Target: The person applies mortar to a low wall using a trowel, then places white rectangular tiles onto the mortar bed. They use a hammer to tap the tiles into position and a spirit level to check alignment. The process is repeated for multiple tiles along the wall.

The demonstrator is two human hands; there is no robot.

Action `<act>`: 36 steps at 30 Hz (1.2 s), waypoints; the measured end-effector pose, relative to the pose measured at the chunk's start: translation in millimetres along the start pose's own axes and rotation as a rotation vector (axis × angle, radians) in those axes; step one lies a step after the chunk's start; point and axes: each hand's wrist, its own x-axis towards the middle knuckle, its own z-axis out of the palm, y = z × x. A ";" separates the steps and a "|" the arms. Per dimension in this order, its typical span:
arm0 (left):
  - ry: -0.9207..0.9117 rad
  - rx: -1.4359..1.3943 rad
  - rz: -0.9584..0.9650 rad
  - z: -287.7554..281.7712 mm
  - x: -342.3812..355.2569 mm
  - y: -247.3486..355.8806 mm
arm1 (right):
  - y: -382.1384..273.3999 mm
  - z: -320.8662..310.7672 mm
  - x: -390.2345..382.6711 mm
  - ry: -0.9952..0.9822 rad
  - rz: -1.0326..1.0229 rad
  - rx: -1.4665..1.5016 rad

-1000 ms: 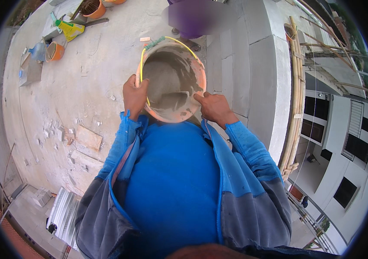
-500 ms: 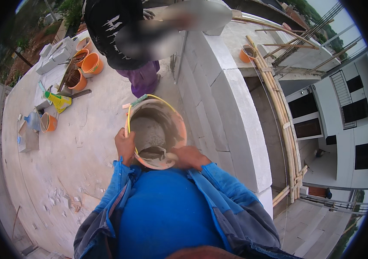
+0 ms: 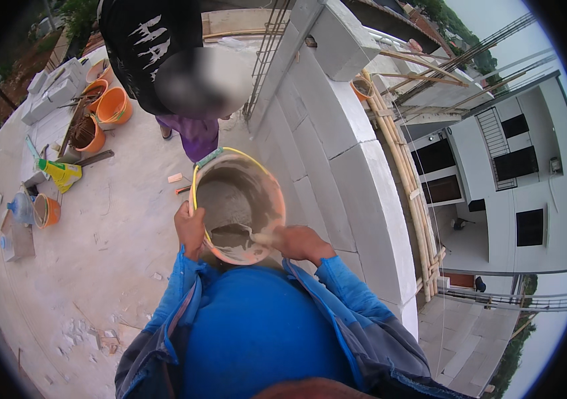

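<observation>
The bucket (image 3: 277, 199) sits near the centre of the view, just beyond the front of the blue shirt (image 3: 257, 319), its mouth facing up. It is faded orange, with grey cement smeared over its inner wall and patches of orange showing through toward two and five o'clock. A yellow handle (image 3: 194, 193) curves over the rim, its green grip (image 3: 210, 157) at eleven o'clock. Inside lies wet grey mortar (image 3: 224, 199), fairly smooth and darker on the left wall. The left hand (image 3: 190, 228) clasps the rim at eight o'clock, thumb uppermost. At four o'clock the right hand (image 3: 300, 243) is closed around the handle of a trowel (image 3: 231, 229), whose mortar-coated blade dips inside the bucket toward six o'clock.
</observation>
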 end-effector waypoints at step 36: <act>0.305 -0.079 0.040 43.4 350.7 51.1 | 126.7 -584.2 174.1 0.837 -0.015 -0.040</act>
